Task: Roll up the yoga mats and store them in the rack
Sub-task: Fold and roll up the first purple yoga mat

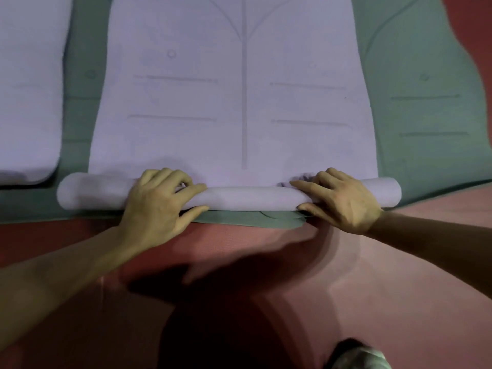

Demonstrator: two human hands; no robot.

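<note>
A lilac yoga mat [234, 102] with printed guide lines lies flat in the middle and stretches away from me. Its near end is wound into a thin roll [247, 198] that lies crosswise. My left hand [157, 206] grips the roll left of centre, fingers curled over its top and thumb under its front. My right hand [343, 202] presses on the roll near its right end, fingers spread over it. Under the lilac mat lies a green mat [426, 115], whose near edge [253, 221] shows below the roll.
A second lilac mat [26, 102] lies flat at the left. The floor [372, 275] near me is reddish-pink. A knee or shoe [356, 355] shows at the bottom edge. No rack is in view.
</note>
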